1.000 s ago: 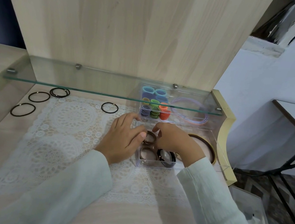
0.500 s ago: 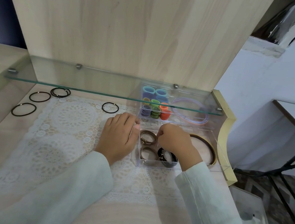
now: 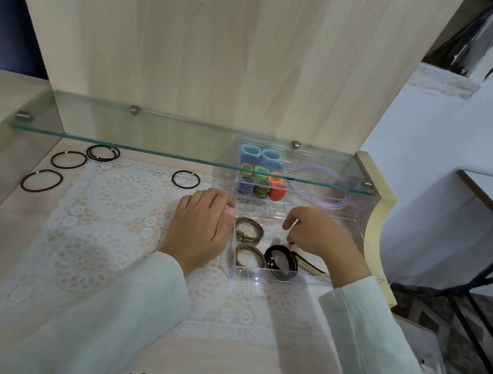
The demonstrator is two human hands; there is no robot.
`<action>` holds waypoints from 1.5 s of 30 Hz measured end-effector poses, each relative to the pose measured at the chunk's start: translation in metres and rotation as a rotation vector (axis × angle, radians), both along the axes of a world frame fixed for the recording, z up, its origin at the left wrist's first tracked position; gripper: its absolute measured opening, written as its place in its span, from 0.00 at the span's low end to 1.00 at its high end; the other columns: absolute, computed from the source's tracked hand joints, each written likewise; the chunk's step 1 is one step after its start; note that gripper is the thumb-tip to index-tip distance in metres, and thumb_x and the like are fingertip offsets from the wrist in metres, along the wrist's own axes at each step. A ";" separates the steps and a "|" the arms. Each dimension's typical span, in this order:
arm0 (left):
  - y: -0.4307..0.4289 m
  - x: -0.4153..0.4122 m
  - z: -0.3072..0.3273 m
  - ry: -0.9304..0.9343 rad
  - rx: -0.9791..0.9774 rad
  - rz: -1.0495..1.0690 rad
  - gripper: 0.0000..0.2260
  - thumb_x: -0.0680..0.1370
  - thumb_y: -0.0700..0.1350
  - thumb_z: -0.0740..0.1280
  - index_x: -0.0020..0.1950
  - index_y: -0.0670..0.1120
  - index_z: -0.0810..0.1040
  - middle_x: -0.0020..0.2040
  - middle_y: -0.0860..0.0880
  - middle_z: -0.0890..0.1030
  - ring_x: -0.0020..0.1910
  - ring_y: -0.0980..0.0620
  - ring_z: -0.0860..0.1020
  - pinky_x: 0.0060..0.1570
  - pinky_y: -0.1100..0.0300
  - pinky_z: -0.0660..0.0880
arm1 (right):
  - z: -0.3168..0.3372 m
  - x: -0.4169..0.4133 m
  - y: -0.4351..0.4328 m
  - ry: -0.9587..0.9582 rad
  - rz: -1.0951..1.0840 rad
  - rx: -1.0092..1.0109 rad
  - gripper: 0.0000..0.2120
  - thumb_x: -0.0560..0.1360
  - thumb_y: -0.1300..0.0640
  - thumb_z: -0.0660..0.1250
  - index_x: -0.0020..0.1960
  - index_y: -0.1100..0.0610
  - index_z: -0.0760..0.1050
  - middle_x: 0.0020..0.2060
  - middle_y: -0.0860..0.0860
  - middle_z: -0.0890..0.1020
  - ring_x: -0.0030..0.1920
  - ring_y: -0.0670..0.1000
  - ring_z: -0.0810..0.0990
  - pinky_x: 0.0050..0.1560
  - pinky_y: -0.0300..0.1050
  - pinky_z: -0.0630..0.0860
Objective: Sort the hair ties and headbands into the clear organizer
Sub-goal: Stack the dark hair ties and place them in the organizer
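Pale wooden desk under a glass shelf, with a white lace mat across it. At the mat's three o'clock stands the clear plastic organizer. Its near compartments hold two brown hair ties and, at their four o'clock, a bundle of black hair ties. Towards twelve o'clock sit small bright coloured hair ties and a lilac headband.

The right hand hovers over the organizer, fingers curled down and thumb against forefinger — what they pinch, if anything, is hidden. The left hand lies at the organizer's nine o'clock wall, fingers bent, thumb tip touching the rim; a grip cannot be told.

Loose black elastic hair ties lie at ten o'clock.
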State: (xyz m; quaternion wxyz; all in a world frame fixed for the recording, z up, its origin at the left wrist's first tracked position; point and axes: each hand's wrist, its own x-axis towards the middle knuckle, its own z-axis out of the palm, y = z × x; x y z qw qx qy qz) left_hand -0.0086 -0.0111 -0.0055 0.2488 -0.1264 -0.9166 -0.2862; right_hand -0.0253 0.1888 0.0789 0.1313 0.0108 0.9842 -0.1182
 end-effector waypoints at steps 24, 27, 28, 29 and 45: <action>0.000 0.001 -0.001 0.016 0.006 0.013 0.15 0.79 0.50 0.51 0.53 0.48 0.77 0.51 0.53 0.76 0.51 0.52 0.72 0.52 0.57 0.65 | -0.002 0.008 0.009 0.007 -0.047 0.002 0.08 0.73 0.61 0.63 0.51 0.52 0.75 0.52 0.50 0.79 0.53 0.53 0.76 0.56 0.50 0.75; 0.000 0.000 -0.002 0.012 -0.002 0.013 0.15 0.80 0.50 0.51 0.53 0.48 0.76 0.52 0.53 0.76 0.51 0.52 0.73 0.52 0.56 0.65 | 0.000 0.009 0.010 0.002 -0.067 -0.007 0.08 0.71 0.60 0.65 0.49 0.52 0.75 0.51 0.50 0.79 0.52 0.53 0.77 0.56 0.53 0.76; 0.000 0.000 -0.002 0.010 -0.006 0.014 0.15 0.80 0.50 0.51 0.53 0.48 0.76 0.52 0.53 0.76 0.51 0.52 0.73 0.53 0.56 0.66 | 0.000 0.009 0.011 -0.003 -0.074 -0.007 0.07 0.71 0.60 0.65 0.49 0.53 0.75 0.50 0.50 0.80 0.52 0.53 0.77 0.56 0.53 0.76; 0.000 0.000 -0.002 0.007 -0.009 0.017 0.16 0.80 0.51 0.51 0.53 0.49 0.76 0.52 0.53 0.76 0.51 0.52 0.73 0.53 0.56 0.65 | 0.001 0.011 0.012 -0.007 -0.078 0.001 0.07 0.72 0.60 0.63 0.48 0.53 0.75 0.49 0.50 0.80 0.52 0.54 0.77 0.56 0.54 0.76; -0.001 -0.001 -0.003 -0.013 -0.024 0.001 0.16 0.80 0.51 0.49 0.53 0.50 0.75 0.48 0.55 0.77 0.48 0.53 0.73 0.50 0.58 0.62 | 0.001 0.020 0.005 0.012 -0.082 0.126 0.11 0.74 0.61 0.58 0.54 0.56 0.74 0.49 0.52 0.79 0.47 0.54 0.75 0.43 0.44 0.70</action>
